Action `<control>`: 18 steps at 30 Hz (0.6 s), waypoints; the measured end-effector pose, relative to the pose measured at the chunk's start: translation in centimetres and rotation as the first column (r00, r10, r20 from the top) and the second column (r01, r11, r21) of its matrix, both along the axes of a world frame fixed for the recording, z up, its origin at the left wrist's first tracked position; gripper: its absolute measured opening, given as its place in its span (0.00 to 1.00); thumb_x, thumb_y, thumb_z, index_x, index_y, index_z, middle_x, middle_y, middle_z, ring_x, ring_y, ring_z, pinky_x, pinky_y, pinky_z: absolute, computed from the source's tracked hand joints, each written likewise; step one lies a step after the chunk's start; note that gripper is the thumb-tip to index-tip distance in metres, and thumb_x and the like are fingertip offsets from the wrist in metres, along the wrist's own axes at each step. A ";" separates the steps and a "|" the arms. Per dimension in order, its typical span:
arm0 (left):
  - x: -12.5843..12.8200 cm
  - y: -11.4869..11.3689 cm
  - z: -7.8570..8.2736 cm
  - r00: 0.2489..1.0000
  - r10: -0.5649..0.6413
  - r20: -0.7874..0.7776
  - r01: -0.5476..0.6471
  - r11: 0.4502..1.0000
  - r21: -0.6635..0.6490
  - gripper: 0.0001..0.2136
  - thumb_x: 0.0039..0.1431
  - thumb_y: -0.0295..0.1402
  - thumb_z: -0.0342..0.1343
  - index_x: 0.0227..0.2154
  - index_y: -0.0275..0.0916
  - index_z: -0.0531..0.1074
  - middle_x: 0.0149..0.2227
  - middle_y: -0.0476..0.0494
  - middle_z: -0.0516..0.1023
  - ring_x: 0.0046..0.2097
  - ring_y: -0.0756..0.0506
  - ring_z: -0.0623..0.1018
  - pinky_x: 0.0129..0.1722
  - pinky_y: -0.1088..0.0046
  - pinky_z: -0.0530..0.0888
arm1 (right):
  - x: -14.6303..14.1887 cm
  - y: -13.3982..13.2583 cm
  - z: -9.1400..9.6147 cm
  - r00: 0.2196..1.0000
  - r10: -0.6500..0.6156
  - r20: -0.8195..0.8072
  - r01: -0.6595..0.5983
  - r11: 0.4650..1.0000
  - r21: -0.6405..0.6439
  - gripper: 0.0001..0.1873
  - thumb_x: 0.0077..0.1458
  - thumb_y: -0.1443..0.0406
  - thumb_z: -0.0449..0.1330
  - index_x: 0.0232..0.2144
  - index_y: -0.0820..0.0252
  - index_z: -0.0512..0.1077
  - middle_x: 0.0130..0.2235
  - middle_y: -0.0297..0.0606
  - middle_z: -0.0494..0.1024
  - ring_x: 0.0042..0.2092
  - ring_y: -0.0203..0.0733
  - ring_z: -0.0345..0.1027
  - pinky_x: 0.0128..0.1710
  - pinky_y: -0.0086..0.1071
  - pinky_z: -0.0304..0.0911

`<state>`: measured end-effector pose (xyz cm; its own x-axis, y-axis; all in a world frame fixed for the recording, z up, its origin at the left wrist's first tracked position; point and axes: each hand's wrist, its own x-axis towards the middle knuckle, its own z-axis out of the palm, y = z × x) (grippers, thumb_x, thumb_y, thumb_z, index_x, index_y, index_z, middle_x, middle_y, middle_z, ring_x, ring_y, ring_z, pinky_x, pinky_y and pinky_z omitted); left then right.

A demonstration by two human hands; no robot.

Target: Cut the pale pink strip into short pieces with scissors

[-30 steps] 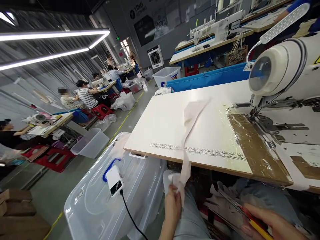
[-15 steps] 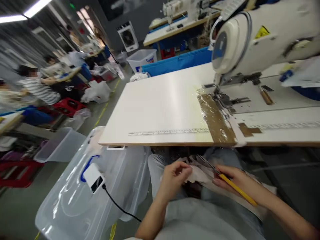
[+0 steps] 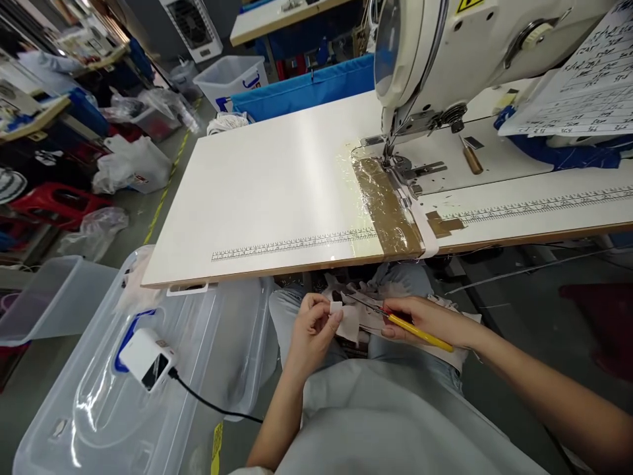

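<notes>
My left hand [image 3: 316,324] pinches a small pale fabric piece [image 3: 349,323] between thumb and fingers, above my lap. In my right hand [image 3: 414,318] is a pair of scissors with a yellow handle [image 3: 420,333]; the slim metal blades point left toward the fabric. Whether the blades touch the cloth I cannot tell. More pale pink fabric [image 3: 448,356] lies across my knees, partly under my right hand. Over my lap hangs the front edge of the white sewing table [image 3: 257,191].
A sewing machine [image 3: 475,53] stands on the table's right part, a wooden-handled tool [image 3: 472,159] beside it. A handwritten sheet [image 3: 583,79] hangs at right. On the left, a lidded clear plastic bin [image 3: 119,422] carries a white power bank [image 3: 148,359] with a black cable.
My view has shifted, so the table and machine sit further left and higher. Both hands still hold their things; the small fabric piece now shows more plainly at my left fingertips.
</notes>
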<state>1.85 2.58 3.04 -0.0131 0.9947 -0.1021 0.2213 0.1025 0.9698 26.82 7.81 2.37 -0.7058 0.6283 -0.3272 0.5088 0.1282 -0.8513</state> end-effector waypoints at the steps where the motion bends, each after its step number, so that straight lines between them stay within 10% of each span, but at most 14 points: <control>1: -0.1 0.0 0.0 0.999 -0.011 0.034 0.012 0.999 -0.042 0.19 0.58 0.51 0.62 0.26 0.38 0.77 0.37 0.41 0.73 0.31 0.50 0.71 0.26 0.76 0.67 | 0.0 0.2 -0.1 0.999 0.031 -0.013 -0.031 0.999 -0.014 0.28 0.60 0.41 0.53 0.28 0.59 0.58 0.28 0.32 0.61 0.29 0.37 0.53 0.29 0.29 0.49; 6: -0.4 -0.2 -0.3 0.919 -0.050 0.390 0.210 0.902 -0.378 0.23 0.54 0.54 0.64 0.32 0.35 0.75 0.20 0.45 0.75 0.20 0.49 0.73 0.19 0.77 0.65 | -0.4 1.4 -1.0 0.987 0.159 -0.036 -0.162 0.982 -0.093 0.28 0.61 0.41 0.53 0.29 0.59 0.60 0.28 0.30 0.58 0.29 0.35 0.50 0.27 0.28 0.47; 18: -1.2 0.3 -0.8 0.884 0.028 0.467 0.206 0.872 -0.443 0.25 0.47 0.54 0.69 0.30 0.33 0.76 0.24 0.41 0.81 0.27 0.45 0.81 0.24 0.79 0.74 | -1.2 2.3 -0.6 0.971 0.239 0.017 -0.235 0.964 -0.123 0.31 0.57 0.39 0.53 0.25 0.59 0.55 0.25 0.29 0.55 0.26 0.33 0.46 0.24 0.28 0.43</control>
<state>0.67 2.93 2.26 0.2365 0.8174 -0.5253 -0.1899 0.5691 0.8001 25.65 10.13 1.78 -0.8180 0.3990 -0.4144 0.5031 0.1469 -0.8517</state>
